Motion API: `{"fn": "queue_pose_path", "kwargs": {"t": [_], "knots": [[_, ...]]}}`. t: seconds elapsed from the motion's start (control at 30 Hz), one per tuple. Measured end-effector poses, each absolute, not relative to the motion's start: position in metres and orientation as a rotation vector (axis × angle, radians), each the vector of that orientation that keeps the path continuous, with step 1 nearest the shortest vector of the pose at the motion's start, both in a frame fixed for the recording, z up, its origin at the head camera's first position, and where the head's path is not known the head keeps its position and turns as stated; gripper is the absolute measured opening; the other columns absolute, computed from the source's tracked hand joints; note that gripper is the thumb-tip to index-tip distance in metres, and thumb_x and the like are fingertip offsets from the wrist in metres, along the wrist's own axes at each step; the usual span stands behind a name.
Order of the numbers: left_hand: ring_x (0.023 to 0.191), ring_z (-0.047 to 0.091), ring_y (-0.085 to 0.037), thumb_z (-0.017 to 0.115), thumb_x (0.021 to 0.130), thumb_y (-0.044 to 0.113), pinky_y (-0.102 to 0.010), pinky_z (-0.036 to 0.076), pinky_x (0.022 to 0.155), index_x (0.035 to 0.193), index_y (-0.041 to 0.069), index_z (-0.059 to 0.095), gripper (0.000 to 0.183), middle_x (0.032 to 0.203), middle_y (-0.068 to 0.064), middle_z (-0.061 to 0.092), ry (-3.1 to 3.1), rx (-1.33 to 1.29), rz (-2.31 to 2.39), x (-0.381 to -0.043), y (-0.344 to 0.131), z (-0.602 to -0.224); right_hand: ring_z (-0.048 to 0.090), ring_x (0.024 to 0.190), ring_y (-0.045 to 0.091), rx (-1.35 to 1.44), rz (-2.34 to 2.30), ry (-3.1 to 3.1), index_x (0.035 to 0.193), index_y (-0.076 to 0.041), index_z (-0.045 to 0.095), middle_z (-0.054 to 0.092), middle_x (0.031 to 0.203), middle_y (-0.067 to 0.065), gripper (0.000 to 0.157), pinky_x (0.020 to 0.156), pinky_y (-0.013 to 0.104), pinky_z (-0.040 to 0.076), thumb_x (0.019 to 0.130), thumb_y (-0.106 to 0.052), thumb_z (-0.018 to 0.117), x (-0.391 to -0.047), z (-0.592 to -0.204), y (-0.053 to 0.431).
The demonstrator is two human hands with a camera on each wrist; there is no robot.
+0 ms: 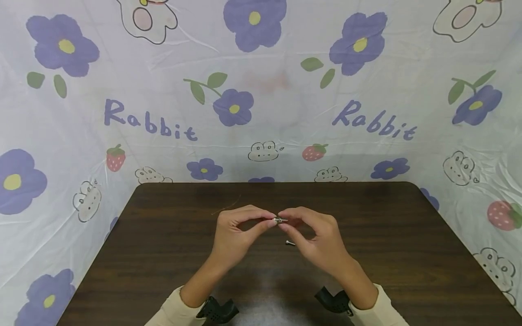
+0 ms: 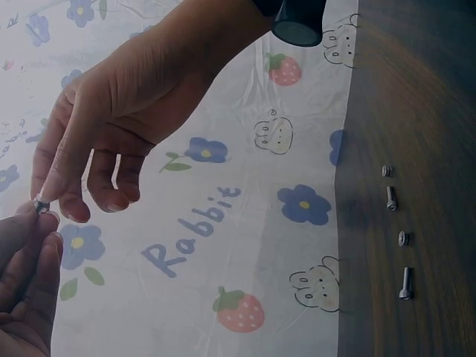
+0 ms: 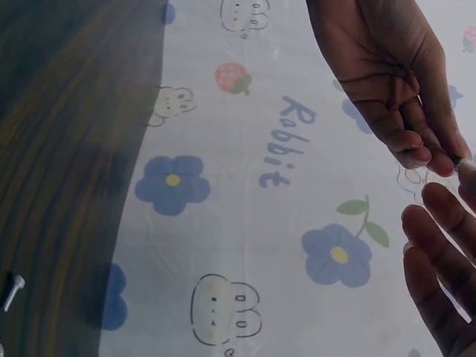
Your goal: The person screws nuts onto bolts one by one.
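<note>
Cream slvs point(image 1: 173, 311) L & R; blk bent-shaped units point(image 1: 336, 302) at both wrists, approx. matching.

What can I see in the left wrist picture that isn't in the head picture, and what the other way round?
Only the left wrist view shows two small round metal pieces lying on the dark table with two screws; the head view shows one screw.
Only the head view shows the cream sleeves and a thin strand on the table.
Both show the left hand and right hand meeting at a small metal part, patterned cloth behind.
</note>
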State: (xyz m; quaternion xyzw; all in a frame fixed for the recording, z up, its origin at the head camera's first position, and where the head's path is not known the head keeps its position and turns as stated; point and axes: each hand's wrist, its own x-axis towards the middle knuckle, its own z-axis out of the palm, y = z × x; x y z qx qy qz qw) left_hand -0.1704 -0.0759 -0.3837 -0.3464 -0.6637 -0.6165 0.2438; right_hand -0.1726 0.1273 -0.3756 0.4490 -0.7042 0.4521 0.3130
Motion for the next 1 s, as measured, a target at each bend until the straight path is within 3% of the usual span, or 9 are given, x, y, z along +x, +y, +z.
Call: {"fn": "queue_pose_path", "kwargs": {"t": [0.27, 0.5, 0.67, 0.83, 1.0], "knots": [[0.083, 0.073, -0.02, 0.08, 0.084, -0.003, -0.034, 0.061, 0.075, 0.096, 0.004, 0.079, 0.013, 0.088, -0.009, 0.076, -1.797, -0.989, -1.717, -0.171, -0.075, -0.3843, 0.067, 0.073, 0.008, 1.177, 1.174, -1.858, 0.101, -0.008, 0.075, 0.074, 0.09, 0.0, 0.012, 0.066, 0.02, 0.056, 0.1, -0.017, 0.068, -0.1723, -0.3754, 0.1277], [0.082, 0.073, -0.019, 0.08, 0.084, -0.003, -0.034, 0.061, 0.074, 0.095, 0.004, 0.079, 0.013, 0.088, -0.008, 0.076, -1.803, -0.976, -1.716, -0.1706, -0.0752, -0.3848, 0.067, 0.077, 0.008, 1.1, 1.225, -1.991, 0.099, -0.01, 0.075, 0.073, 0.09, -0.003, 0.014, 0.07, 0.02, 0.056, 0.095, 0.0, 0.067, -0.1694, -0.3754, 0.1287], [0.083, 0.073, -0.019, 0.08, 0.085, -0.003, -0.033, 0.061, 0.075, 0.095, 0.004, 0.079, 0.013, 0.089, -0.009, 0.077, -1.799, -0.964, -1.702, -0.1711, -0.0762, -0.3848, 0.068, 0.076, 0.011, 1.146, 1.209, -1.911, 0.109, -0.005, 0.073, 0.075, 0.097, 0.004, 0.014, 0.069, 0.021, 0.057, 0.096, -0.01, 0.072, -0.1703, -0.3743, 0.1289], [0.083, 0.073, -0.02, 0.08, 0.084, -0.004, -0.034, 0.061, 0.075, 0.095, 0.004, 0.079, 0.013, 0.089, -0.01, 0.076, -1.788, -0.983, -1.704, -0.172, -0.076, -0.3849, 0.065, 0.071, 0.01, 1.187, 1.175, -1.86, 0.106, -0.006, 0.073, 0.074, 0.093, 0.003, 0.018, 0.066, 0.018, 0.055, 0.099, -0.022, 0.068, -0.1709, -0.3721, 0.128], [0.082, 0.073, -0.019, 0.08, 0.085, -0.003, -0.033, 0.061, 0.074, 0.095, 0.004, 0.079, 0.012, 0.088, -0.011, 0.076, -1.792, -0.993, -1.708, -0.1718, -0.0759, -0.3855, 0.065, 0.071, 0.009, 1.184, 1.17, -1.887, 0.102, -0.007, 0.074, 0.073, 0.09, 0.001, 0.011, 0.066, 0.019, 0.055, 0.099, -0.017, 0.069, -0.1703, -0.3728, 0.1286]]}}
